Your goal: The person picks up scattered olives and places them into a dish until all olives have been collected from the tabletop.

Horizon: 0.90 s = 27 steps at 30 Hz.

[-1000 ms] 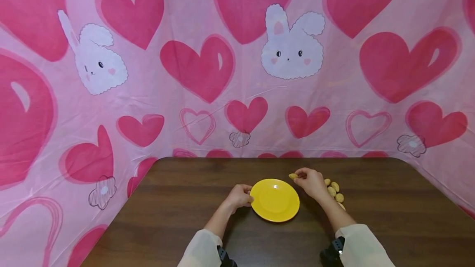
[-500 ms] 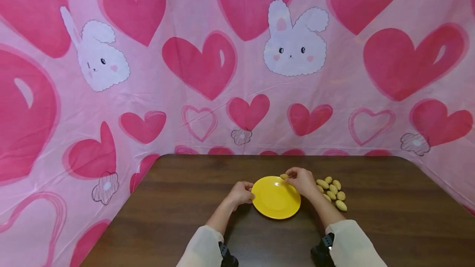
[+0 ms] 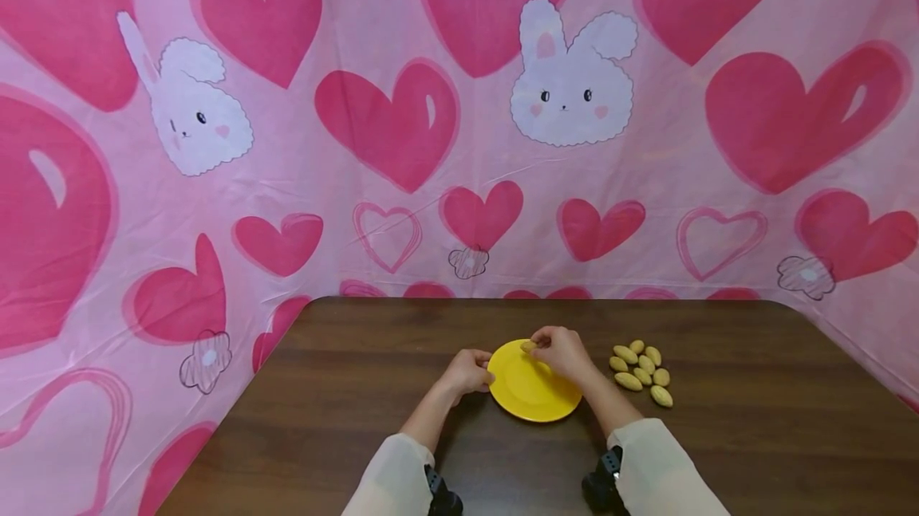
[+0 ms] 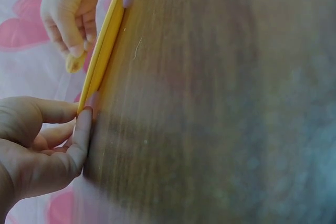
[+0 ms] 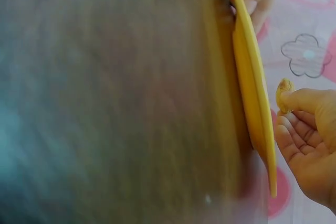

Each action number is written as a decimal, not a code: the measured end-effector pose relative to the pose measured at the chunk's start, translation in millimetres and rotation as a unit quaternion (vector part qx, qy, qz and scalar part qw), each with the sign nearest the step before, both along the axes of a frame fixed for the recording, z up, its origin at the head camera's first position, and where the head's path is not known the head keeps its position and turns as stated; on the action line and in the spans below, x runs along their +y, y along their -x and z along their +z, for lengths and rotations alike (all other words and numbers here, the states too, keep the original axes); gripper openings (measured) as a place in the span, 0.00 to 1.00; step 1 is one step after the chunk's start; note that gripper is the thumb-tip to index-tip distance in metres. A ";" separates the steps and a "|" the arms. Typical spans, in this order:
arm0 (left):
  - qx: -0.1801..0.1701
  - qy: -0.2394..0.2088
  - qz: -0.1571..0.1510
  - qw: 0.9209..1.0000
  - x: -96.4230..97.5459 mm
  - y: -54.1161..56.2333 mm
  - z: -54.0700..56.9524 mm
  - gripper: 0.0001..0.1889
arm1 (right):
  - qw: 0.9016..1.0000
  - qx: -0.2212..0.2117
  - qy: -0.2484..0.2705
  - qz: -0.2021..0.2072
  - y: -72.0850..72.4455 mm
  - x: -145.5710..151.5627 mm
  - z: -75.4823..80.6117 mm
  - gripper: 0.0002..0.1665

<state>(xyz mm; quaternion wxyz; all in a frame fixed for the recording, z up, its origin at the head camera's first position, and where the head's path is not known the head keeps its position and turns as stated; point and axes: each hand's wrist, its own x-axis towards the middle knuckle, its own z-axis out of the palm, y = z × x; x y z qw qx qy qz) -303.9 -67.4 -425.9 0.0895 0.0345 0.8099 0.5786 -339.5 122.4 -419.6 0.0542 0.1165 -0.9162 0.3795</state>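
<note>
A round yellow plate point(image 3: 531, 388) is over the wooden table, its left rim pinched by my left hand point(image 3: 465, 374). In the left wrist view, the thumb and fingers of that left hand point(image 4: 47, 142) lie on either side of the rim. My right hand point(image 3: 563, 352) is above the plate's far part, holding a small yellow-brown oval nut-like piece point(image 3: 529, 346) by the fingertips. The right wrist view shows this wrinkled piece point(image 5: 284, 94) pinched by the right hand point(image 5: 312, 140), a little apart from the plate's upper face.
Several similar oval pieces point(image 3: 642, 367) lie in a loose group on the table to the right of the plate. The dark wooden table point(image 3: 345, 388) ends at a pink cloth point(image 3: 402, 245) printed with hearts and rabbits. Black wrist cameras point(image 3: 603, 484) sit at the sleeves.
My right hand has moved left with the nut-like piece, from the table beside the plate to above the plate. The group on the right has come into full view. The left hand stays at the rim.
</note>
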 end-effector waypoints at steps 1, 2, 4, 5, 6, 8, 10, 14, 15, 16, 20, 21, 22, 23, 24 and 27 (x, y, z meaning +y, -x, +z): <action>0.000 0.001 0.000 1.000 0.0 0.1 0.2 0.19 | 1.000 -0.004 -0.002 0.001 -0.7 -2.0 -0.3 0.07; -0.001 0.001 0.001 1.000 0.1 0.2 0.5 0.19 | 1.000 -0.008 -0.003 0.002 -0.8 -4.1 -0.9 0.07; -0.002 0.002 0.001 1.000 0.4 0.3 0.6 0.19 | 1.000 -0.010 -0.009 0.008 -1.5 -7.4 -1.9 0.07; -0.002 0.002 0.001 1.000 0.5 0.5 0.5 0.19 | 1.000 -0.012 -0.011 0.009 -1.4 -9.1 -2.4 0.07; -0.002 0.001 0.002 1.000 0.6 0.6 0.5 0.19 | 1.000 -0.014 -0.012 0.010 -1.4 -10.5 -2.6 0.07; -0.002 -0.002 0.001 1.000 0.9 0.9 0.3 0.19 | 1.000 -0.013 -0.015 0.013 -1.1 -12.9 -3.1 0.07; -0.002 -0.003 0.001 1.000 1.1 1.3 -0.3 0.19 | 1.000 -0.018 -0.019 0.015 -1.1 -14.6 -3.4 0.07; -0.004 -0.003 0.001 1.000 1.3 1.2 -0.6 0.19 | 0.999 -0.026 -0.026 0.023 -2.1 -15.9 -5.3 0.06; -0.004 0.000 0.001 1.000 1.2 1.2 -0.8 0.19 | 0.999 -0.029 -0.027 0.023 -2.4 -15.9 -5.6 0.06; -0.003 0.002 0.001 1.000 1.2 1.0 -0.8 0.18 | 0.999 -0.030 -0.028 0.024 -2.7 -15.9 -5.9 0.06; -0.001 0.008 -0.001 1.000 1.1 0.4 -0.7 0.18 | 0.999 -0.017 -0.031 0.028 -4.3 -17.0 -5.5 0.06; 0.000 0.008 -0.003 1.000 1.0 0.2 -0.6 0.17 | 0.999 -0.012 -0.032 0.030 -4.8 -17.3 -5.1 0.07; 0.002 0.008 -0.004 1.000 1.0 0.2 -0.7 0.17 | 0.999 -0.008 -0.033 0.031 -5.3 -17.8 -4.6 0.07; 0.002 0.009 -0.005 1.000 1.0 0.2 -0.6 0.17 | 0.999 -0.005 -0.035 0.032 -5.6 -18.2 -4.2 0.07; 0.003 0.011 -0.005 1.000 1.0 0.4 -0.7 0.17 | 0.999 -0.002 -0.038 0.033 -5.7 -18.5 -3.9 0.07; 0.002 0.014 -0.001 1.000 1.3 0.4 -0.5 0.17 | 0.999 -0.011 -0.036 0.033 -6.6 -17.5 -2.0 0.07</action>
